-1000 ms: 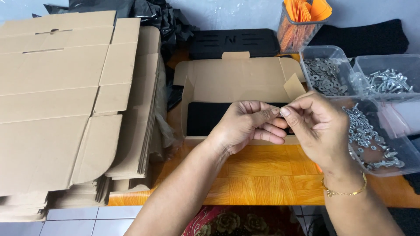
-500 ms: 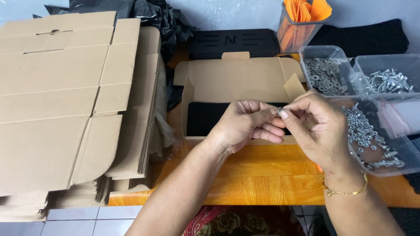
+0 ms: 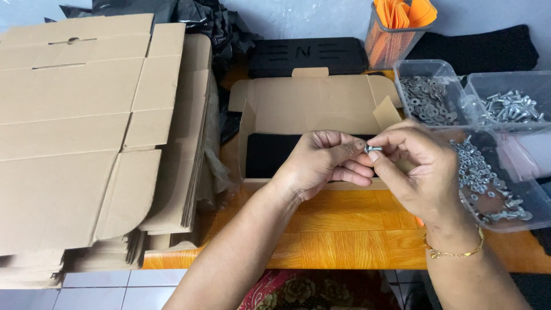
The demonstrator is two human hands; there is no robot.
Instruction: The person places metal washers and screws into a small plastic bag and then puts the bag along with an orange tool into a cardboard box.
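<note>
1. Silver bolt (image 3: pixel 372 149) was pinched between the fingertips of the right hand (image 3: pixel 422 172) and the left hand (image 3: pixel 321 163).
2. It was held above the open cardboard box (image 3: pixel 310 106).

Bare orange tabletop (image 3: pixel 338 232) below the open carton (image 3: pixel 310 106); flat cardboard stack (image 3: pixel 86 138) left, clear hardware bins (image 3: pixel 488 149) right.
</note>
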